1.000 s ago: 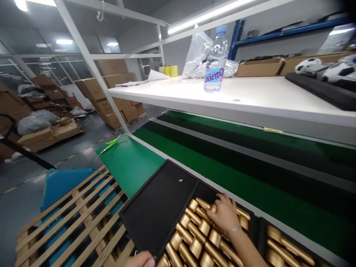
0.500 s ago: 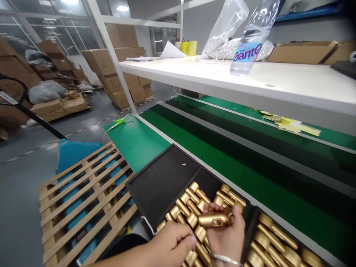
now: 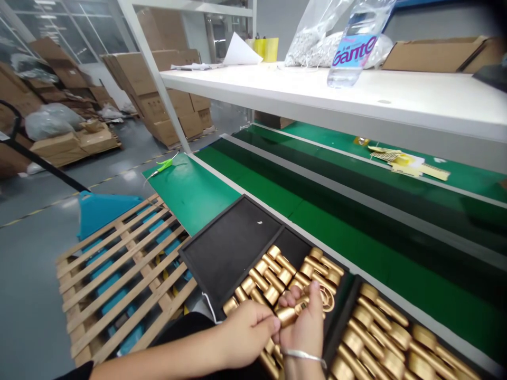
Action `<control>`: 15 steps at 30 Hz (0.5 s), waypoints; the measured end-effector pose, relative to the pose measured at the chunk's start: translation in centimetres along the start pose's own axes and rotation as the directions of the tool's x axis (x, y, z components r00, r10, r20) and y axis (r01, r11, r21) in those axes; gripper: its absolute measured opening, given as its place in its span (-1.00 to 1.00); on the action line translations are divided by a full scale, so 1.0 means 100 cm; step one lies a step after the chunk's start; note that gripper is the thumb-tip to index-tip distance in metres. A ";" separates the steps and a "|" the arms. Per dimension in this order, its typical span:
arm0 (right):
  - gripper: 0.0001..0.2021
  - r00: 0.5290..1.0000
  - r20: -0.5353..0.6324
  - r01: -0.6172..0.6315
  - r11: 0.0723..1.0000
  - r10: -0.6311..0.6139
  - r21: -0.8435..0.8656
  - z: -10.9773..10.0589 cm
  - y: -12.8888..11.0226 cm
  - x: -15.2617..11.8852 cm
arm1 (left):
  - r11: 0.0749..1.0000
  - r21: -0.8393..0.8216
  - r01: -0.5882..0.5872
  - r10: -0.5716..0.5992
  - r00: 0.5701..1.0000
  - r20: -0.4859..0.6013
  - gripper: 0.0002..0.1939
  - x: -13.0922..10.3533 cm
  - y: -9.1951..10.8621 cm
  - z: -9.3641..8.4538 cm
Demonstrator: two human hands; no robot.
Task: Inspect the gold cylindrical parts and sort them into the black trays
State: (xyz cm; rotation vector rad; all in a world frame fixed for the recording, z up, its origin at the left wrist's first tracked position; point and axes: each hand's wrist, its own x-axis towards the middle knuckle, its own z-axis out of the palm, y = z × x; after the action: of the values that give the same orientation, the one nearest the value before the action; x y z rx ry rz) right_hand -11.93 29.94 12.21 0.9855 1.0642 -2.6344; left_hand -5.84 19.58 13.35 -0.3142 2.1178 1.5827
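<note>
My right hand (image 3: 304, 330), with a pale bracelet at the wrist, is wrapped round a gold housing (image 3: 288, 315) shaped like a small hair dryer. Its round ringed head shows beyond the thumb, and a small dark slot marks the handle. My left hand (image 3: 249, 332) is closed, thumb against curled fingers, at the handle's near end. Whatever sits in that pinch is hidden. Beneath both hands, several similar gold housings (image 3: 261, 279) lie in rows in a black tray (image 3: 233, 248).
More gold housings (image 3: 380, 332) fill a second section at right. Beyond runs a green conveyor surface (image 3: 336, 237), under a white shelf (image 3: 285, 84) with a water bottle (image 3: 352, 53). A wooden pallet (image 3: 127, 274) on a blue pallet jack (image 3: 106, 206) stands at left.
My left hand has come up to the end of the gold housing, from which it was apart. The housing has turned in my right hand, its ringed head now facing more toward me.
</note>
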 end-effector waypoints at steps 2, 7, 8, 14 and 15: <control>-0.60 1.000 -0.016 -0.015 0.999 0.015 0.042 0.000 0.003 -0.008 | 0.999 -0.048 0.017 -0.016 0.999 0.028 -0.67 0.000 -0.004 0.002; -0.54 0.999 0.010 -0.048 0.996 0.048 0.070 -0.005 0.003 -0.021 | 0.991 -0.129 -0.045 0.057 0.994 0.090 -0.71 -0.003 -0.014 0.004; -0.54 0.999 0.009 -0.049 0.997 0.048 0.065 -0.006 0.002 -0.021 | 0.988 -0.143 -0.050 0.065 0.993 0.101 -0.71 -0.004 -0.015 0.004; -0.56 0.999 0.000 -0.043 0.996 0.043 0.073 -0.011 -0.006 -0.024 | 0.982 -0.171 -0.082 0.111 0.981 0.161 -0.70 -0.003 -0.014 0.007; -0.57 0.999 -0.010 -0.042 0.995 0.043 0.086 -0.012 -0.003 -0.023 | 0.981 -0.173 -0.088 0.117 0.980 0.163 -0.68 -0.001 -0.015 0.009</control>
State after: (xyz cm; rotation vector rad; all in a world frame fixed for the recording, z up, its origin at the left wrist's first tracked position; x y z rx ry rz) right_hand -9.64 30.76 13.15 1.0294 0.9294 -2.6630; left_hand -4.83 20.01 11.96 -0.1168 1.9038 1.7810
